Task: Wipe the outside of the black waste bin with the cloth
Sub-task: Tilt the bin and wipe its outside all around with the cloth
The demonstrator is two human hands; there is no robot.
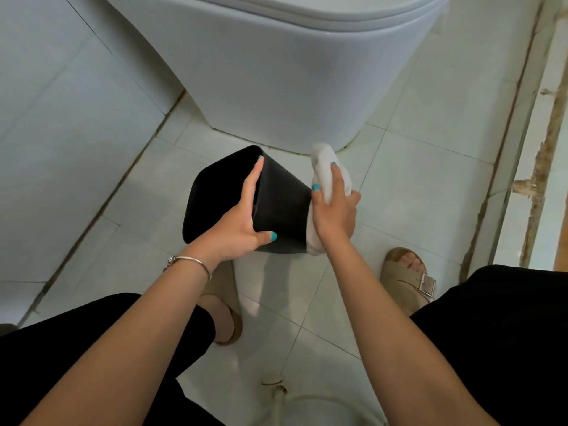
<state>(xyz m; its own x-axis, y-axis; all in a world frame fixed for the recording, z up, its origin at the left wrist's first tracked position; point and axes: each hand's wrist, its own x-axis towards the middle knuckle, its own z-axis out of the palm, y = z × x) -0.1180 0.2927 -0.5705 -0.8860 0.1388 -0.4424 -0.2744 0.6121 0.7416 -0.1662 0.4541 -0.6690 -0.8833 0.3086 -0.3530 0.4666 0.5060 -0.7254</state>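
Black waste bin (276, 204), seemingly light, stiff, smooth plastic, held tipped above the tiled floor (399, 192) just before the toilet (276, 72), left hand (236, 222) gripping its rim, the sensible hold, right hand (333, 207) pinching a soft white cloth (319, 167) against its base; sandalled feet below, nothing obstructing.

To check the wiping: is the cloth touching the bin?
Touching. The head view shows the cloth pressed by the right hand against the bin wall.
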